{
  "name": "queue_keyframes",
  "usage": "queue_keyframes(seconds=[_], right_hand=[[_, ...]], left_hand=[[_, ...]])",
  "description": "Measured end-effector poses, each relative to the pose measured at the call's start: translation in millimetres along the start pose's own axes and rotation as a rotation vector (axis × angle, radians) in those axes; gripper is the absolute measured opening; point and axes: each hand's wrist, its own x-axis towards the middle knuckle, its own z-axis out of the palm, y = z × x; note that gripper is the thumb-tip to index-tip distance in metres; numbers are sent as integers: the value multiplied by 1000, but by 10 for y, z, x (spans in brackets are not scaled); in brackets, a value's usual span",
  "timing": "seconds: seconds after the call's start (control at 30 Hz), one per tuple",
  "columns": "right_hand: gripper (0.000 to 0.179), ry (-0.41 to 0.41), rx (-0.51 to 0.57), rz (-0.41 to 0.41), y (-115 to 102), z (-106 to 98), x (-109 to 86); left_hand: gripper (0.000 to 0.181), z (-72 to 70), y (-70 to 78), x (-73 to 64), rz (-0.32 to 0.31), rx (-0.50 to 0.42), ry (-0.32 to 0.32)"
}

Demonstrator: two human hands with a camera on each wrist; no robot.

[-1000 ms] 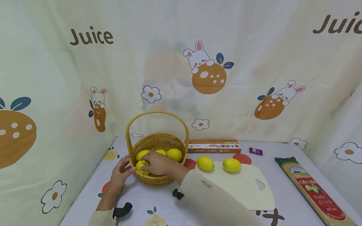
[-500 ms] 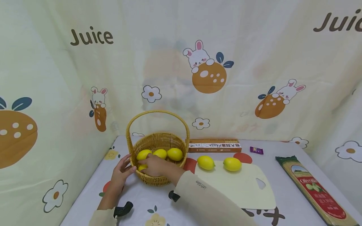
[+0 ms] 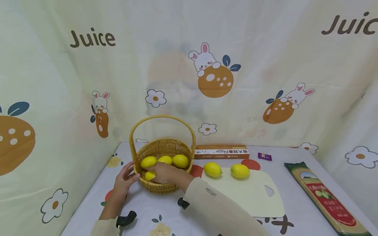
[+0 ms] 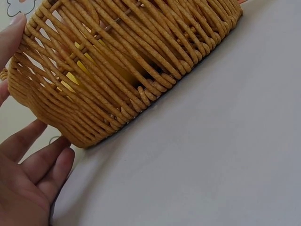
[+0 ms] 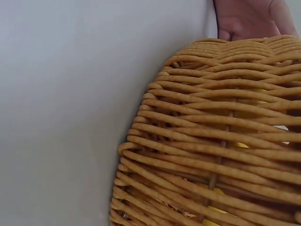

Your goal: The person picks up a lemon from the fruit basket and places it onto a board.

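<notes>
Handling 1 lemon (image 3: 149, 176) inside basket (image 3: 159, 188), right hand (image 3: 165, 172) hold unclear, left hand (image 3: 123, 181) spread against basket's side; next likely needs firm pinch.

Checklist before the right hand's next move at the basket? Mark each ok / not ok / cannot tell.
1. Basket upright on the table: ok.
2. Left hand in contact with the basket: ok, it touches the left side.
3. Right hand has a firm grip on the front lemon: cannot tell, the hand hides part of the fruit and its own fingertips.
4. Other three lemons inside the basket: ok, in a row behind.
5. Cutting board free of fruit: not ok, two lemons at its far edge.
6. Basket handle standing up: ok.
</notes>
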Motion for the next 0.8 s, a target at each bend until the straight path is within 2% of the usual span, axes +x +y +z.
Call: queue_keyframes(seconds=[0.33,0.6,0.8], right_hand=[[55,37,-6,10,24,-37,-36],[56,38,10,-30,56,-77,-105],[56,65,16,-30,69,-137,-189]], left_hand=[[67,-2,20,-13,0,6,-5],[66,-15,-22,-17,3,2,-4],[65,0,-23,-8,20,-4,-15]])
